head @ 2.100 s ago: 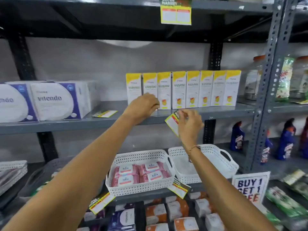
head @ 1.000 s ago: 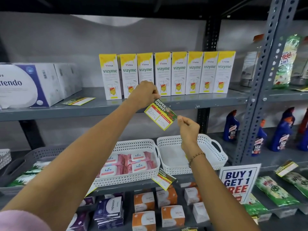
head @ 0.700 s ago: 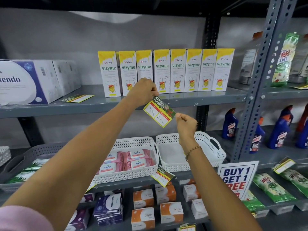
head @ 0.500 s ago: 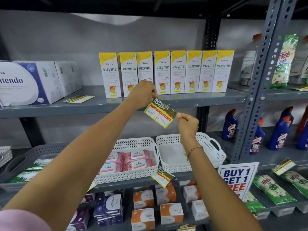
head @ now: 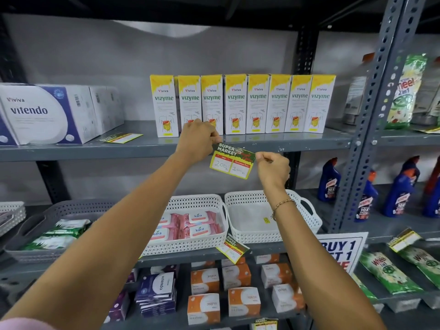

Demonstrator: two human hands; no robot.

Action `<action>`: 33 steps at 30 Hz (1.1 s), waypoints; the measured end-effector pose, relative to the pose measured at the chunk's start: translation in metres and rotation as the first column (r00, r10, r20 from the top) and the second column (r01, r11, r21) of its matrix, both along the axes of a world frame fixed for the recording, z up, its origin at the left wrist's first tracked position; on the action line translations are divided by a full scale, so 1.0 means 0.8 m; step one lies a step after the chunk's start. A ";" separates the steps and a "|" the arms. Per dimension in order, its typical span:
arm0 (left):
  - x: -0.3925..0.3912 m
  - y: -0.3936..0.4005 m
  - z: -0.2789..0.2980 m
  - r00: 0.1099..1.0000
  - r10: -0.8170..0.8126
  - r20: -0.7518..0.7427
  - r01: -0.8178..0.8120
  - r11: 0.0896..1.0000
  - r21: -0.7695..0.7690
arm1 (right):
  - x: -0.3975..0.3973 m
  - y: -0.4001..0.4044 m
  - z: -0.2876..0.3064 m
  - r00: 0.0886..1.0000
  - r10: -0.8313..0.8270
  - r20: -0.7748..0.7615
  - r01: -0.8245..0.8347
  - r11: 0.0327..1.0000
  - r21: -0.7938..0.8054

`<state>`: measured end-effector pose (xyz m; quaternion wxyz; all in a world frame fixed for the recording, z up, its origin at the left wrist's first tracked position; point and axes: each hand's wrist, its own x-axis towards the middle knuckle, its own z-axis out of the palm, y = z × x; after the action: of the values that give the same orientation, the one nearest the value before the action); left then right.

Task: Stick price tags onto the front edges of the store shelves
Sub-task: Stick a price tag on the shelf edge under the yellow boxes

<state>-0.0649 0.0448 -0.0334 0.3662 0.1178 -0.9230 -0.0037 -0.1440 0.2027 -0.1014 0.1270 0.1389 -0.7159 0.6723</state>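
Hands pressing a price tag (head: 232,161) against the grey shelf edge (head: 297,148), below the row of yellow Vizyme boxes (head: 242,104).

The left hand (head: 198,141) is pinching the tag's top-left corner, fingers closed on it; the right hand (head: 272,168) is pinching its right edge (tag tilting slightly). Metal shelving is filling the view against a pale wall; the handwritten prices are hard to read, and the promo sign (head: 340,252) is being cut off by the right forearm.

Promo sign (head: 339,252) btm half hidden by forearm.
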 end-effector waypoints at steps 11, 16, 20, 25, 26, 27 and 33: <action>0.019 -0.002 -0.026 0.967 0.139 -0.215 -0.119 0.987 0.104 | -0.005 -0.012 0.034 0.993 0.030 -0.112 -0.013 0.988 0.157; 0.021 0.001 -0.026 0.967 0.152 -0.204 -0.129 0.984 0.123 | -0.008 -0.016 0.040 0.993 0.040 -0.108 -0.018 0.980 0.200; 0.020 0.001 -0.030 0.970 0.158 -0.186 -0.137 0.983 0.123 | -0.013 -0.017 0.040 0.991 0.036 -0.128 -0.004 0.971 0.240; 0.019 -0.001 -0.035 0.968 0.160 -0.191 -0.138 0.983 0.122 | -0.018 -0.018 0.041 0.985 0.022 -0.169 0.023 0.965 0.263; 0.019 -0.001 -0.036 0.968 0.163 -0.193 -0.142 0.983 0.118 | -0.019 -0.018 0.041 0.985 0.021 -0.174 0.026 0.964 0.264; 0.019 -0.002 -0.036 0.966 0.167 -0.198 -0.147 0.983 0.112 | -0.019 -0.019 0.040 0.984 0.019 -0.180 0.029 0.964 0.264; 0.015 -0.005 -0.041 0.956 0.200 -0.216 -0.184 0.979 0.089 | -0.020 -0.021 0.035 0.975 0.008 -0.223 0.050 0.966 0.255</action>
<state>-0.0531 0.0408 -0.0665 0.4620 0.2182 -0.8595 -0.0127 -0.1598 0.1859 -0.0734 0.1941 0.2210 -0.7803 0.5519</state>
